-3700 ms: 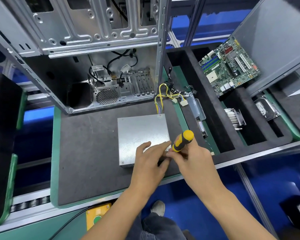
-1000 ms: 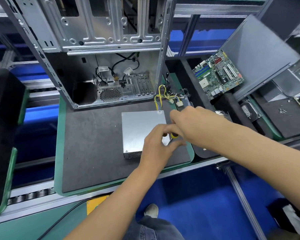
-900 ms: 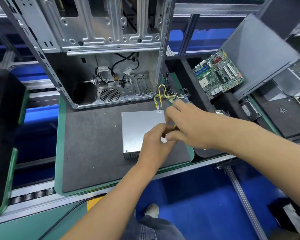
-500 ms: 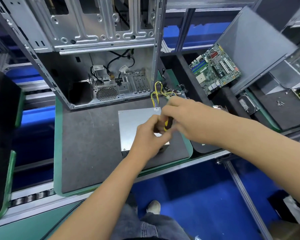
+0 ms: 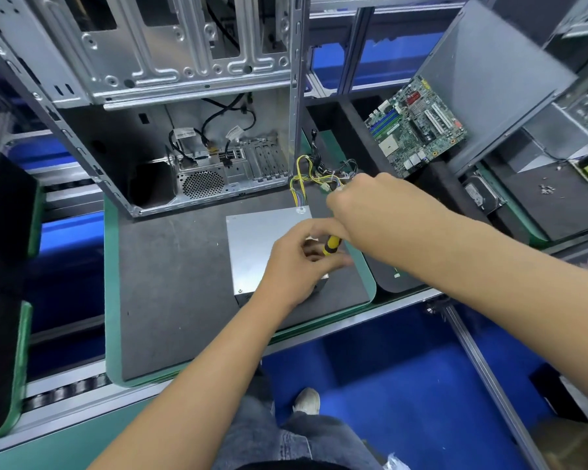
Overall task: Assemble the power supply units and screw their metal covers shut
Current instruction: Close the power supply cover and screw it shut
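Centrally in the frame, the PSU (image 5: 257, 247) lies flat on the mat (image 5: 170, 286). My right hand (image 5: 370, 212) grips the screwdriver (image 5: 330, 245); my left hand (image 5: 296, 262), fingers loosely curled, steadies its tip. Rigid, likely heavy sheet metal; I'd hold it by its sides, avoiding the wires (image 5: 301, 183).

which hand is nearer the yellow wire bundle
Right. The right hand sits just beside the yellow wire bundle; the left hand is lower, over the power supply.

The flat grey metal power supply box (image 5: 252, 245) lay on the dark foam mat (image 5: 170, 283), before the open steel computer chassis (image 5: 170, 106), left of the green motherboard (image 5: 416, 125).
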The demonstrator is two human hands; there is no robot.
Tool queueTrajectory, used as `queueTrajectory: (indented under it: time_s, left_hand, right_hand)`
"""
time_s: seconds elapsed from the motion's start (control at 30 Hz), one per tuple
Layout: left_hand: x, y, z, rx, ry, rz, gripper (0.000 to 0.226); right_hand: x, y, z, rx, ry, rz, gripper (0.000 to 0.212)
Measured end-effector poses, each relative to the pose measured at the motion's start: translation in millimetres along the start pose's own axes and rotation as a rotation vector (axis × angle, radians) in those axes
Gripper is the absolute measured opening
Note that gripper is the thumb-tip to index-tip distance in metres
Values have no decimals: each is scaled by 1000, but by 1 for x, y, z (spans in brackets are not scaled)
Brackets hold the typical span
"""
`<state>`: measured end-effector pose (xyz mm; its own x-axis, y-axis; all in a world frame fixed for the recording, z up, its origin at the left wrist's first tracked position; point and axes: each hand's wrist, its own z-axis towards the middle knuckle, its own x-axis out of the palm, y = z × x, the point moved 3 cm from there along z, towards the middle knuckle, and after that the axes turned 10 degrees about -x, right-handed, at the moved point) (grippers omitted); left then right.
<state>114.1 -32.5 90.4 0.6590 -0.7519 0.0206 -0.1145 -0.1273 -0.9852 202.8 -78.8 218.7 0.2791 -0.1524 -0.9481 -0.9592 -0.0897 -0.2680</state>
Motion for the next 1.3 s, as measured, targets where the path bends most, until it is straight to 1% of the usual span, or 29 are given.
queueTrajectory:
  time_s: [0.07, 0.1, 0.13, 0.17, 0.23, 0.27, 0.33, 0.4, 0.43, 0.47, 0.5, 0.57, 0.63, 0.67, 0.7, 0.73, 0.77, 0.8, 0.87, 0.9, 0.97, 1.0, 1.07, 1.1, 1.13, 1.17, 1.2, 1.23, 1.3]
  left_hand:
    - [1, 5, -1, -47, -100, -60, 38]
    - [0, 8, -1, -43, -112, -61, 35]
    - [0, 10, -1, -35, -95, -68, 32]
    - [-1, 10, -1, -26, -63, -72, 28]
    - [-1, 9, -2, 5, -9, -31, 21]
    - [0, 9, -3, 18, -1, -5, 19]
    - [3, 7, -3, 13, -43, 5, 29]
    - [0, 6, -2, -9, -92, -28, 36]
    - [-2, 6, -1, -19, -87, -54, 36]
    - [-5, 6, 0, -20, -64, -61, 34]
    - [-6, 5, -1, 0, -33, -40, 32]
    - [-3, -1, -4, 69, -2, 37, 35]
    - [1, -5, -4, 118, -34, 65, 44]
    - [2, -6, -4, 110, -62, 50, 49]
    - [1, -6, -3, 85, -74, 19, 52]
    - [-1, -4, -2, 53, -63, -9, 53]
    - [-4, -2, -2, 32, -39, -19, 51]
    - [-6, 1, -3, 22, -12, -12, 49]
    - [-6, 3, -4, 27, 22, -13, 46]
    - [-4, 4, -4, 26, 12, -25, 47]
    - [-1, 4, -3, 6, -40, -63, 49]
    - [-1, 3, -3, 4, -60, -71, 48]
    - [-3, 3, -2, 31, -69, -28, 43]
    - [-4, 4, -2, 41, -55, 3, 41]
    - [-5, 4, -2, 41, -29, 23, 39]
    - [-5, 4, -3, 33, 1, 25, 40]
    - [-4, 4, -3, 22, 23, 19, 44]
    - [-2, 3, -3, 15, 30, 17, 50]
    - [2, 1, -3, 25, 3, 34, 57]
  right_hand:
    - [3, -6, -2, 10, 34, 166, 23]
    - [4, -7, -4, -25, 65, 264, 30]
    - [5, -7, -4, -77, 80, 304, 31]
    - [6, -5, -4, -112, 71, 262, 25]
    - [7, -3, -4, -77, 15, 116, 8]
    - [7, -4, -3, -24, -7, 64, 10]
    - [10, -4, -4, 39, -6, 88, 16]
    - [9, -4, -7, -28, 13, 286, 27]
    - [9, -3, -8, -84, 23, 333, 31]
    - [9, -2, -8, -122, 34, 307, 30]
    - [9, -2, -8, -126, 30, 244, 24]
    - [7, -1, -6, -60, 1, 128, 8]
    - [5, 1, -5, -2, -11, 35, 14]
    - [4, 1, -5, -2, -20, 58, 18]
    - [4, 1, -7, -27, -29, 142, 25]
    - [4, 1, -8, -79, -23, 227, 33]
    - [6, 0, -9, -143, -11, 250, 38]
    - [8, 1, -9, -178, 8, 210, 35]
    - [10, 1, -7, -127, -12, 117, 20]
    - [11, 0, -6, -66, -35, 82, 20]
    - [11, -2, -7, 51, -44, 23, 34]
    - [12, -1, -9, 67, -58, 55, 35]
    - [12, -2, -12, 6, -78, 206, 32]
    - [13, -2, -13, -53, -59, 266, 32]
    - [13, -3, -13, -103, -30, 263, 31]
    - [13, -5, -12, -110, -19, 221, 25]
    - [14, -7, -10, -77, -26, 174, 19]
    - [14, -8, -8, -24, -38, 137, 20]
    - [14, -10, -7, 64, -29, 102, 30]
